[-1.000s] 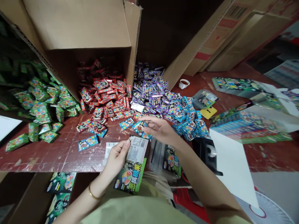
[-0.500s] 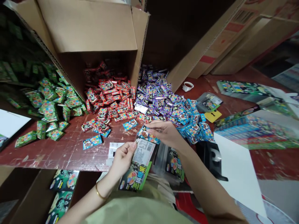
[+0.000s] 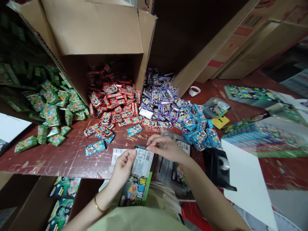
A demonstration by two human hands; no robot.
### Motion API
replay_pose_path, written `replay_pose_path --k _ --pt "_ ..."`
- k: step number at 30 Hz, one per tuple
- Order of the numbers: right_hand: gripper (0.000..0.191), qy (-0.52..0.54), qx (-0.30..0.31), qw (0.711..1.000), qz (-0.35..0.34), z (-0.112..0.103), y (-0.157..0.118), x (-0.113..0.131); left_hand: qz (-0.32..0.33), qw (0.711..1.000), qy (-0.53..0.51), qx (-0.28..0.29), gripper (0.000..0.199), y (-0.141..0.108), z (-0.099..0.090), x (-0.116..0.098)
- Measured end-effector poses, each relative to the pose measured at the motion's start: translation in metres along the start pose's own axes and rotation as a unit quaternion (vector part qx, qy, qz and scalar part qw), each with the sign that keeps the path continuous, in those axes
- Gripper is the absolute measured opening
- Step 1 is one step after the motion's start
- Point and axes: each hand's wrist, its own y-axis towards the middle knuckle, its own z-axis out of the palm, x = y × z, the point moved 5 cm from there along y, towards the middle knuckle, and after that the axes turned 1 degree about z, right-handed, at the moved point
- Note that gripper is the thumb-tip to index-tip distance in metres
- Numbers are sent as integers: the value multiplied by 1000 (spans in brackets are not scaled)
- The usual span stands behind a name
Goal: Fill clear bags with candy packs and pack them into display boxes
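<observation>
My left hand (image 3: 124, 165) pinches the left edge of a printed candy pouch (image 3: 137, 189), which has a white label near its top. My right hand (image 3: 166, 147) is at the pouch's upper right corner, with its thumb and fingers close together; what they hold, if anything, is hidden. A dark blue edge shows at the pouch's top. Beyond the hands lie red packets (image 3: 115, 96), purple packets (image 3: 161, 102) and blue packets (image 3: 199, 125). A white label sheet (image 3: 117, 155) is left of the pouch.
Green packets (image 3: 51, 114) spill from the left. Cardboard boxes (image 3: 96, 29) stand at the back. On the right are a small white cup (image 3: 194, 91), a yellow tag (image 3: 220, 122), a black tape dispenser (image 3: 218, 166) and a clear box of packets (image 3: 284, 134). Stacked pouches (image 3: 178, 170) lie beside my right wrist.
My left hand and the pouch have shifted slightly down and left. My right hand has moved down toward the pouch's top edge, and the blue packet seen there is now mostly out of sight.
</observation>
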Motion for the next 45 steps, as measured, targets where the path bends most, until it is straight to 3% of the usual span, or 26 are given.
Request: replay_pose_path --k 2,5,8,10,12,16,25,31,37,40,45 --pt "22 57 24 997 45 4 3 -7 5 1000 -12 -4 38 1 -3 -2" --pt "26 138 -9 984 112 8 4 -21 23 999 -14 -24 37 2 -9 -8" --pt "33 204 -45 969 131 17 -1 -28 44 998 1 -34 34 2 -15 -14" --pt "41 234 -55 961 137 23 -5 -28 56 998 16 -11 29 3 -15 -18" --pt "48 254 -56 955 141 27 -7 -26 98 994 48 11 41 4 -13 -26" --pt "51 252 -50 955 146 27 -8 -21 207 969 130 24 53 6 -7 -42" --pt "47 196 -42 970 139 17 -9 -21 175 974 140 16 62 5 -8 -28" --pt "44 156 -97 975 123 13 -9 -20 198 968 154 -6 58 2 -5 -34" --pt "40 172 -69 976 116 21 -8 -20 244 942 228 -31 43 -2 -3 -42" --pt "42 169 -55 977 115 22 -5 -16 239 944 228 -26 34 -2 -4 -42" --pt "29 77 64 992 79 33 -2 -6 222 952 205 -38 34 1 -7 -37"
